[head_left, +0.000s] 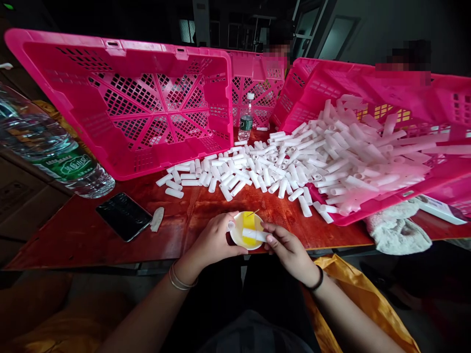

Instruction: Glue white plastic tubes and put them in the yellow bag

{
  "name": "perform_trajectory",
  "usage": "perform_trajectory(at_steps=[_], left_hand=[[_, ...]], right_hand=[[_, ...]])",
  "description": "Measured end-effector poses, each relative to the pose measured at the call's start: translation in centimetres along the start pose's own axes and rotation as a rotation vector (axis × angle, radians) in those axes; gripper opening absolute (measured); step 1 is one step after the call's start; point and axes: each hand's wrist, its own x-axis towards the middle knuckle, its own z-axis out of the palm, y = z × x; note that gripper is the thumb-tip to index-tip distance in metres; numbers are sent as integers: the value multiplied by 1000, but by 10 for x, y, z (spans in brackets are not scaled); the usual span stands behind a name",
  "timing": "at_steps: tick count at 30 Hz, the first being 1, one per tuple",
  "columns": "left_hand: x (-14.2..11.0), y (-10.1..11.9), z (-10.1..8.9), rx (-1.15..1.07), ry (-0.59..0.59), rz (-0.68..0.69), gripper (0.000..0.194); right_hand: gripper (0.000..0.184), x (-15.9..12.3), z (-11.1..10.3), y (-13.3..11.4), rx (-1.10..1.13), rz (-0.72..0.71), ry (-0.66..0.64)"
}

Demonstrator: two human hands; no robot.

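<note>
One short white tube, smooth and plastic-looking, lies across the mouth of a small round whitish bowl, and from where I stand its line against that bowl seems to matter most. Its long axis runs left to right across the person's body, dipping slightly toward the right hand. That hand is the nearer one, pinching the tube's right end between thumb and fingers; the free end points left, over a bright yellow rectangular patch inside the bowl. Whether tube and patch touch, I cannot tell.

The left hand curves around the bowl's left side, thumb along the near edge, keeping the bowl between both hands. Another white tube shows its round end by those fingers, apparently tucked in the same grip. A thin brownish stick leans at the bowl's far rim.

Beyond the hands, many more white tubes spread over a reddish-brown wooden table, heaping up to the right in a pink plastic crate tipped toward the person.
</note>
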Motion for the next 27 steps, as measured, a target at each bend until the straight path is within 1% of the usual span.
perform_trajectory(at_steps=[1,2,5,6,8,10,12,14,16,17,18,19,22,23,24,25,27], left_hand=[[0,0,0,5,-3,2,77],[0,-1,0,8,-7,7,77],[0,-2,0,10,-11,28,75],[0,-3,0,9,-9,31,75],[0,-3,0,10,-8,30,78],[1,-3,0,22,-19,24,79],[1,-2,0,40,-31,29,79],[2,-1,-1,52,-34,43,78],[2,-1,0,51,-29,49,79],[2,-1,0,50,-25,47,80],[2,-2,0,50,-20,43,81],[1,-3,1,51,-15,38,83],[0,-5,2,52,-7,33,86],[0,-5,2,51,-7,32,87],[0,-5,2,52,-8,32,87],[1,-5,2,54,-9,32,86],[1,-4,1,62,-20,32,85]], right_hand=[[25,-1,0,1,-9,10,16],[23,-2,1,1,-40,-13,36],[18,-4,2,3,-147,-156,88],[18,-4,2,3,-154,-174,93],[15,-3,1,3,-95,-140,89],[24,-3,1,2,7,-54,66],[26,-3,0,2,15,-12,54],[19,-3,0,3,-96,-72,63],[16,-3,1,3,-201,-193,79],[17,-2,1,3,-219,-238,84],[16,-2,1,3,-216,-253,81],[16,-2,2,2,-193,-238,80],[21,-1,3,-1,-108,-98,88],[21,-2,3,-1,-108,-79,94],[19,-2,2,-1,-131,-93,102],[17,-2,2,-1,-172,-139,107],[18,-3,1,1,-267,-270,103]])
